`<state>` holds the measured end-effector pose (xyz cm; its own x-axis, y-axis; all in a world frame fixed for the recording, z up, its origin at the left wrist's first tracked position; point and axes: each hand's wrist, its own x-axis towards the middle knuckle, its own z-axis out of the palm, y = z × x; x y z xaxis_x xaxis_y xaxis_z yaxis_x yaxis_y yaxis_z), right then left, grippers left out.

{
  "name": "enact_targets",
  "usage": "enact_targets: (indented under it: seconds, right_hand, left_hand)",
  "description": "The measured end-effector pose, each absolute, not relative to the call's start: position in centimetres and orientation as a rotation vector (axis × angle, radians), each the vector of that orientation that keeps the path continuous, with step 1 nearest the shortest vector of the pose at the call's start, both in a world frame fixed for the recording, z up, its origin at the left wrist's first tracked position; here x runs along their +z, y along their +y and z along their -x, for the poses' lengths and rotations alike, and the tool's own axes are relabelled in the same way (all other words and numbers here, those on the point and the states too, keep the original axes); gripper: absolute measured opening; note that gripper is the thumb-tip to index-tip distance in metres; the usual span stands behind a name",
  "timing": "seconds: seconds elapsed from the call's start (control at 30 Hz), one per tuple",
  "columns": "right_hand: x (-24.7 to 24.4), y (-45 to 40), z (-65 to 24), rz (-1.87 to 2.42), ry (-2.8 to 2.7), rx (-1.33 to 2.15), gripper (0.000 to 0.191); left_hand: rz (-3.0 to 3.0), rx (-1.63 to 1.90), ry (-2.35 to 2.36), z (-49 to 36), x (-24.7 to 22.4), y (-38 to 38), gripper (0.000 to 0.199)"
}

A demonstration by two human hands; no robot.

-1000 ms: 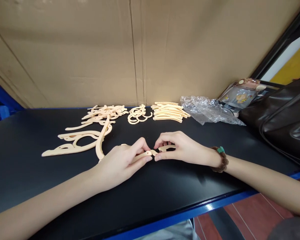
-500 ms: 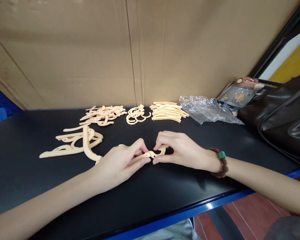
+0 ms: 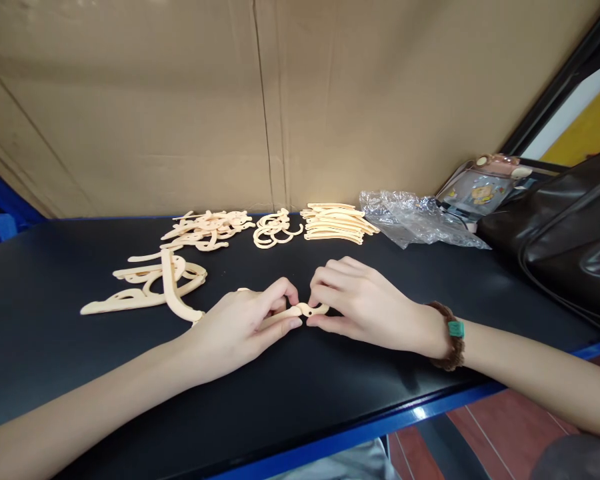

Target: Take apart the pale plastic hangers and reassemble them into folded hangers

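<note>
Low over the black table, my left hand (image 3: pixel 245 323) pinches the end of a cream plastic hanger piece; its curved arm (image 3: pixel 173 287) sticks out past the wrist to the left. My right hand (image 3: pixel 365 307) grips a small cream hook (image 3: pixel 313 310), whose holed end touches the hanger piece between my fingertips. Part of the hook is hidden under my right fingers. Left of my hands lie hanger pieces (image 3: pixel 125 303), partly overlapped by the held arm.
Along the back are a pile of cream parts (image 3: pixel 207 230), loose hooks (image 3: pixel 270 233), a stack of slim strips (image 3: pixel 335 223) and a crumpled clear bag (image 3: pixel 420 220). A dark leather bag (image 3: pixel 570 233) stands at the right. Cardboard (image 3: pixel 180 107) rises behind.
My right hand has turned and closed further over the hook, which now shows less of its curve. The hanger arm left of my left hand has tilted slightly left.
</note>
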<state>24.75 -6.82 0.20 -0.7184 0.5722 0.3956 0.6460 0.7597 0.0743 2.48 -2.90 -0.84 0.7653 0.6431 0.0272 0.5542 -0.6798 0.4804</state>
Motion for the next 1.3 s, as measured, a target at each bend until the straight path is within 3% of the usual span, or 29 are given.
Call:
enact_targets:
  seconds: [0.93, 1.3]
  right_hand:
    - [2.5, -7.8, -28.5, 1.418, -2.784, -0.483, 0.013]
    - [3.0, -5.3, -30.2, 1.911, -2.719, -0.437, 0.022]
  left_hand:
    - [-2.982, 0.330, 0.685, -2.2, -0.4, -2.7, 0.031]
    - [-2.945, 0.388, 0.519, -1.9, -0.7, -2.0, 0.021]
